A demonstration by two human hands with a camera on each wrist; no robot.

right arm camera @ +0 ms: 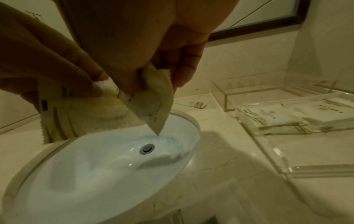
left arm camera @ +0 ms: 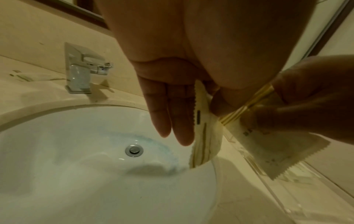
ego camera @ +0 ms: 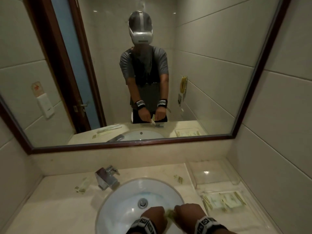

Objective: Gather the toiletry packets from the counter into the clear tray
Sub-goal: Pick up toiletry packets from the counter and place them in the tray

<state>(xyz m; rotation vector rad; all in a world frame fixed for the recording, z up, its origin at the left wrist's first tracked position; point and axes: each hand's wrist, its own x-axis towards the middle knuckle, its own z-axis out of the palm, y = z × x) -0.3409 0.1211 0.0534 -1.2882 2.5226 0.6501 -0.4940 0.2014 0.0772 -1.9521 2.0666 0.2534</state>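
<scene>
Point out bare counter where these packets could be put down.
Free: the counter front-left, between sink and left wall, and the tray's near half. Crowded: beside the faucet, where loose packets lie, and the tray's far half.

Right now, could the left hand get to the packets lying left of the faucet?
Probably, but not freely: the left hand is over the sink holding a packet. The counter packets lie beyond the faucet with nothing covering them.
</scene>
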